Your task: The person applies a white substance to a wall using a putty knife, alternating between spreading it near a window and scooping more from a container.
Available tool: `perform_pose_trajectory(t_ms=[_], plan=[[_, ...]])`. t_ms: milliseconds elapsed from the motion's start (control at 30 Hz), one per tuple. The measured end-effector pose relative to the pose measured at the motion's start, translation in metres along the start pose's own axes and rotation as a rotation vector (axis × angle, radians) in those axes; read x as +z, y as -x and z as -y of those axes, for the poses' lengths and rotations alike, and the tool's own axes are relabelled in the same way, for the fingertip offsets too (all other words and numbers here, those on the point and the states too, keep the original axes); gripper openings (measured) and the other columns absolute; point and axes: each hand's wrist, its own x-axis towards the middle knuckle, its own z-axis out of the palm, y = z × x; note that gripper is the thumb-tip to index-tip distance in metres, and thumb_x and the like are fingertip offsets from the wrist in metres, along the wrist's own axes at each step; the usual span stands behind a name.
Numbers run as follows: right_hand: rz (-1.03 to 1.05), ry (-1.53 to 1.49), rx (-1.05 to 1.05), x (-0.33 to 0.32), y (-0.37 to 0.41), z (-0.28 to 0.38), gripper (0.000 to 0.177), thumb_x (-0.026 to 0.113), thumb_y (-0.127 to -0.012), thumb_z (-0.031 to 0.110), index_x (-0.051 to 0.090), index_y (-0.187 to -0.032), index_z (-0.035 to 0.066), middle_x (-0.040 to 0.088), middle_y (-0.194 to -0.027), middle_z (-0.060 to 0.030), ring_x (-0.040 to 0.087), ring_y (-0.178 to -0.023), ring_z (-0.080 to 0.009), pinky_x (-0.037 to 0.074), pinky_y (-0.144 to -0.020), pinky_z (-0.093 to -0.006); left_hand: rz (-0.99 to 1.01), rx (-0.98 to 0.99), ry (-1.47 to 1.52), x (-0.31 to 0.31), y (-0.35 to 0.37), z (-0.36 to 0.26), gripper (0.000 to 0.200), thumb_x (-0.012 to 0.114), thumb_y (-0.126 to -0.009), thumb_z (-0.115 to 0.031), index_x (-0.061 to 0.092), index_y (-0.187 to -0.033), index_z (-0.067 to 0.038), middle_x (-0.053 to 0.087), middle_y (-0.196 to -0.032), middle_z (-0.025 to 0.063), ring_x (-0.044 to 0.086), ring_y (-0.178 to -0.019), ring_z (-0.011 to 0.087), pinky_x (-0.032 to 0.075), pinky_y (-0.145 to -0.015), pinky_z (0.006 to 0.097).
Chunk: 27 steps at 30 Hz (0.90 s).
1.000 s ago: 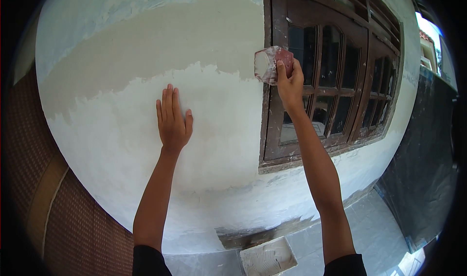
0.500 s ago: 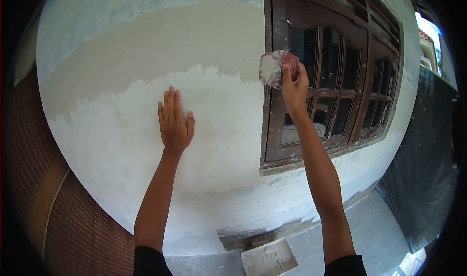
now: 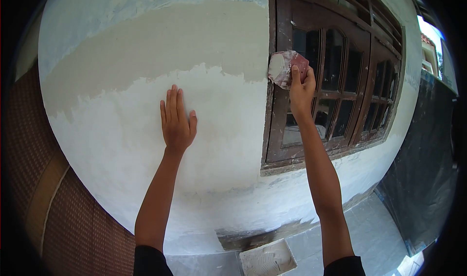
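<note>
My left hand [image 3: 178, 125] lies flat against the white wall [image 3: 224, 130], fingers stretched upward and thumb out to the side. Its fingertips end a little below the ragged lower border of a grey-beige coat [image 3: 189, 37] of putty. In my right hand [image 3: 302, 91] is a reddish plastic putty scraper [image 3: 300, 64], pinched between thumb and fingers. Whitish putty is smeared over the scraper's left part. That left edge reaches the side of the brown window frame [image 3: 271, 106], right where it meets the wall.
Brown wooden shutters with glass panes [image 3: 333, 59] fill the window at right. Below, a tray [image 3: 270, 259] of pale putty sits on the grey tiled floor [image 3: 335, 242]. A woven brown screen [image 3: 82, 213] borders the left, and dark sheeting [image 3: 418, 164] hangs at far right.
My right hand and the scraper have shifted slightly right and down along the window frame. The left hand stays flat on the wall, while the whole view has moved a little.
</note>
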Motion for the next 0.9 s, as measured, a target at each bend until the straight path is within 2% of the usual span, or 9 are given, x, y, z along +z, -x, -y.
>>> perform_pose_trajectory(t_ms=[133, 200, 233, 333, 400, 467, 633, 767, 900], plan=[[0.111, -0.017, -0.120, 0.024, 0.012, 0.011, 0.024, 0.060, -0.102, 0.017, 0.059, -0.117, -0.001, 0.064, -0.095, -0.0040, 0.057, -0.082, -0.0094, 0.048, -0.077, -0.0268, -0.015, 0.014, -0.015, 0.000, -0.001, 0.001, 0.061, 0.052, -0.094, -0.016, 0.038, -0.149, 0.005, 0.037, -0.158, 0.0182, 0.033, -0.148, 0.0326, 0.025, -0.120, 0.0506], [0.097, 0.255, -0.175, 0.026, 0.013, 0.012, 0.024, 0.060, -0.101, 0.016, 0.058, -0.117, -0.001, 0.064, -0.092, -0.0056, 0.057, -0.082, -0.0096, 0.049, -0.077, -0.0275, -0.011, 0.018, -0.017, 0.000, -0.001, 0.001, 0.061, 0.052, -0.094, -0.016, 0.038, -0.149, 0.005, 0.037, -0.158, 0.0183, 0.033, -0.148, 0.0326, 0.025, -0.120, 0.0507], [0.052, 0.246, -0.198, 0.021, 0.006, 0.000, 0.023, 0.060, -0.100, 0.015, 0.059, -0.116, -0.001, 0.065, -0.090, -0.0060, 0.058, -0.082, -0.0094, 0.049, -0.076, -0.0271, -0.011, 0.019, -0.019, 0.000, -0.001, 0.002, 0.061, 0.052, -0.094, -0.016, 0.038, -0.149, 0.005, 0.037, -0.158, 0.0184, 0.033, -0.148, 0.0326, 0.025, -0.120, 0.0507], [-0.014, 0.133, -0.074, 0.002, 0.002, 0.002, 0.022, 0.059, -0.101, 0.016, 0.059, -0.114, -0.001, 0.065, -0.092, -0.0051, 0.058, -0.081, -0.0089, 0.049, -0.076, -0.0262, -0.016, 0.008, -0.007, -0.001, -0.002, 0.000, 0.061, 0.051, -0.094, -0.016, 0.038, -0.149, 0.005, 0.037, -0.157, 0.0185, 0.033, -0.148, 0.0326, 0.025, -0.120, 0.0507], [-0.017, 0.059, -0.067, 0.003, 0.004, 0.007, 0.021, 0.058, -0.102, 0.017, 0.058, -0.113, -0.001, 0.064, -0.093, -0.0045, 0.056, -0.080, -0.0081, 0.048, -0.076, -0.0254, -0.016, 0.003, -0.014, -0.001, 0.000, 0.000, 0.061, 0.051, -0.094, -0.016, 0.038, -0.149, 0.005, 0.038, -0.157, 0.0185, 0.033, -0.148, 0.0327, 0.025, -0.120, 0.0508], [0.072, 0.008, -0.089, 0.011, 0.008, 0.009, 0.020, 0.057, -0.103, 0.017, 0.059, -0.114, 0.000, 0.064, -0.095, -0.0041, 0.056, -0.080, -0.0081, 0.048, -0.076, -0.0255, -0.017, 0.004, -0.017, 0.000, -0.002, -0.002, 0.060, 0.051, -0.094, -0.016, 0.038, -0.149, 0.005, 0.038, -0.157, 0.0185, 0.034, -0.147, 0.0327, 0.025, -0.120, 0.0509], [0.117, 0.221, -0.192, 0.024, 0.016, 0.009, 0.025, 0.059, -0.101, 0.019, 0.057, -0.114, -0.002, 0.067, -0.094, -0.0119, 0.062, -0.087, -0.0136, 0.050, -0.078, -0.0288, -0.023, 0.023, -0.022, -0.001, -0.001, 0.001, 0.060, 0.051, -0.095, -0.016, 0.038, -0.150, 0.005, 0.037, -0.158, 0.0183, 0.034, -0.147, 0.0326, 0.025, -0.120, 0.0509], [0.007, 0.157, -0.128, -0.003, 0.008, 0.001, 0.021, 0.059, -0.101, 0.018, 0.057, -0.112, 0.000, 0.066, -0.094, -0.0075, 0.059, -0.084, -0.0100, 0.049, -0.076, -0.0274, -0.016, 0.012, -0.035, 0.000, 0.000, 0.000, 0.060, 0.051, -0.095, -0.016, 0.037, -0.150, 0.005, 0.036, -0.158, 0.0182, 0.034, -0.147, 0.0326, 0.025, -0.120, 0.0508], [0.069, 0.007, -0.069, 0.007, 0.012, 0.007, 0.021, 0.059, -0.102, 0.017, 0.058, -0.112, 0.000, 0.066, -0.095, -0.0075, 0.058, -0.084, -0.0098, 0.049, -0.076, -0.0273, -0.022, 0.014, -0.028, 0.000, -0.001, -0.001, 0.061, 0.051, -0.095, -0.016, 0.037, -0.150, 0.005, 0.037, -0.158, 0.0181, 0.033, -0.148, 0.0324, 0.025, -0.120, 0.0507]])
